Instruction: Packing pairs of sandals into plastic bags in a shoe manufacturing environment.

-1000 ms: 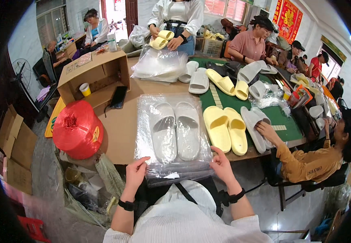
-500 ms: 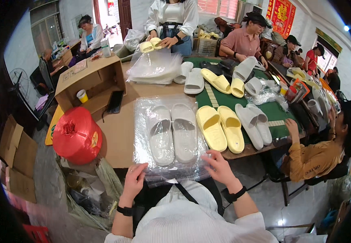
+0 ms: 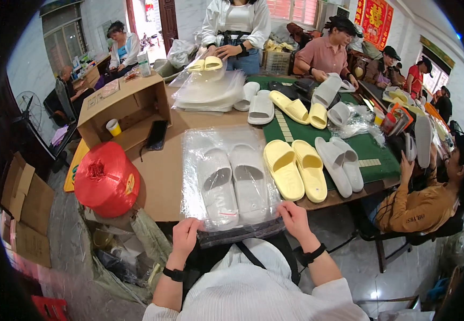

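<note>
A pair of grey slippers lies side by side inside a clear plastic bag at the table's near edge. My left hand pinches the near left corner of this bag. At the near right corner, my right hand grips the film between thumb and fingers. The bag's near end is drawn toward my lap, over the edge. Just right of the bag sits a pair of yellow slippers, soles down. Another grey pair rests beyond it, one shoe overlapping the other.
A large red roll of twine stands left, near an open cardboard box with a yellow cup. A black phone lies by the box. Stacked clear bags are at the back, before a standing co-worker. More slippers cover the green mat.
Both hands went from loosely spread fingers to pinching the bag's near corners. The bagged slippers sit slightly nearer me. At the right, a co-worker's hands now hold up grey slippers.
</note>
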A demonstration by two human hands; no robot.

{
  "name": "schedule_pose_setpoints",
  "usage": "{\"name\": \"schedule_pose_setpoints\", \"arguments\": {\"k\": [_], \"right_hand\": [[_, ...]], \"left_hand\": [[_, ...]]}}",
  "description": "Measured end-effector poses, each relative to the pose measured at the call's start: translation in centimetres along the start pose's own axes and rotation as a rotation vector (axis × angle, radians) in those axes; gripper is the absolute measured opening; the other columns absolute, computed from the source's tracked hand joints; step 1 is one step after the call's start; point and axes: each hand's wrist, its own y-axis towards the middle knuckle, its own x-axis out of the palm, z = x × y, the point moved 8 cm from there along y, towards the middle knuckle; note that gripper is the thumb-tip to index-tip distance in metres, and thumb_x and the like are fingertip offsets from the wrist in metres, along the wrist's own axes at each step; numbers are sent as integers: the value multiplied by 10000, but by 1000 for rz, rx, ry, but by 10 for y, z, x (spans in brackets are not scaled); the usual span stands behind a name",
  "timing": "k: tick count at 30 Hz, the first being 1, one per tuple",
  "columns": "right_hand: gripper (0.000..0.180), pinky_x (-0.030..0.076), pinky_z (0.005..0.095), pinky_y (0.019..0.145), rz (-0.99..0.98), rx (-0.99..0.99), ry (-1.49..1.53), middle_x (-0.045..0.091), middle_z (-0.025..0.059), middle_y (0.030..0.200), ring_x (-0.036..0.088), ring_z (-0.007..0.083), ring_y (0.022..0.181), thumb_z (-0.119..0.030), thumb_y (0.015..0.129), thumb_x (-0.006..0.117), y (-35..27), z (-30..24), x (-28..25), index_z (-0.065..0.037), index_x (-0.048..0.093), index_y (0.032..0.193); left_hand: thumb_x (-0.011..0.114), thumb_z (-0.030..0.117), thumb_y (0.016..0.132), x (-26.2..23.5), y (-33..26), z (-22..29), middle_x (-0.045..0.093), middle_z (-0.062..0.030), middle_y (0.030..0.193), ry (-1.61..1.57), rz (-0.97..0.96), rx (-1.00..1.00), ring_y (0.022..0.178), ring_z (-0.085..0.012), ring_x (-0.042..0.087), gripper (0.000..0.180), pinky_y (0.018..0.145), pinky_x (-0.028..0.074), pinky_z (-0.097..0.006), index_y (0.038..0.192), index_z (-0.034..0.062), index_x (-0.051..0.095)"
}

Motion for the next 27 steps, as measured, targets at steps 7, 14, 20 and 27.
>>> {"name": "schedule_pose_setpoints", "arguments": {"k": [7, 14, 20, 27], "right_hand": [[134, 517, 368, 573, 208, 65, -322, 664, 92, 666, 667, 264, 610, -205, 861, 693, 19, 6, 4, -81, 672, 906], [368, 473, 446, 889, 349, -480, -431, 614, 122, 1104, 583, 327, 1036, -77, 774, 671, 0, -87, 41, -86, 609, 1136], [435, 416, 444, 1050, -161, -760, -235, 550, 133, 1335, 512, 333, 1252, -107, 851, 639, -19, -94, 111, -57, 565, 1277], [533, 315, 449, 1152, -231, -578, -427, 442, 124, 1493, 407, 304, 1386, -279, 964, 555, -10, -66, 133, -57, 454, 1438]], "left_hand": [[635, 213, 931, 23, 20, -48, 653, -75, 593, -31, 52, -326, 538, -136, 622, 277, 542, 473, -302, 788, -22, 667], [622, 123, 910, 9, 13, -36, 600, -52, 563, -38, 139, -297, 506, -119, 573, 257, 498, 430, -271, 706, -31, 600], [621, 101, 922, 15, 18, -43, 587, -54, 550, -35, 141, -268, 492, -124, 575, 269, 503, 434, -281, 691, -32, 582], [625, 82, 862, 10, 20, 35, 651, -159, 1073, 425, 201, 33, 1058, -315, 601, 149, 880, 470, -424, 974, -16, 619]]}}
